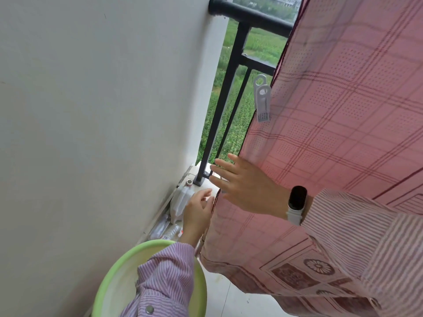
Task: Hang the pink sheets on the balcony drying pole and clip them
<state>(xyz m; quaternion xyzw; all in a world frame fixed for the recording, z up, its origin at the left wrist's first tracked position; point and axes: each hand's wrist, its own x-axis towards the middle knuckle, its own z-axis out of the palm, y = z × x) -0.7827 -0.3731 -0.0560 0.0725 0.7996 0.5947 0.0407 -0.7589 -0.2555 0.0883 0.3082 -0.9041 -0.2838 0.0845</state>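
The pink checked sheet (332, 124) hangs down the right side of the view, in front of the black balcony railing (251, 14). A grey plastic clip (262, 99) sits on the sheet's left edge, high up. My right hand (247, 188), with a dark band on its wrist, lies flat on the sheet near that edge, fingers straight and spread. My left hand (198, 209) is at the same edge lower down, fingers loosely bent, thumb against the hem. Whether it pinches the cloth does not show. No drying pole is in view.
A white wall (91, 110) closes off the left. A green basin (109, 282) stands on the floor under my left sleeve. A translucent plastic jug (180, 200) and several bottles (164, 229) lie at the wall's foot by the railing post.
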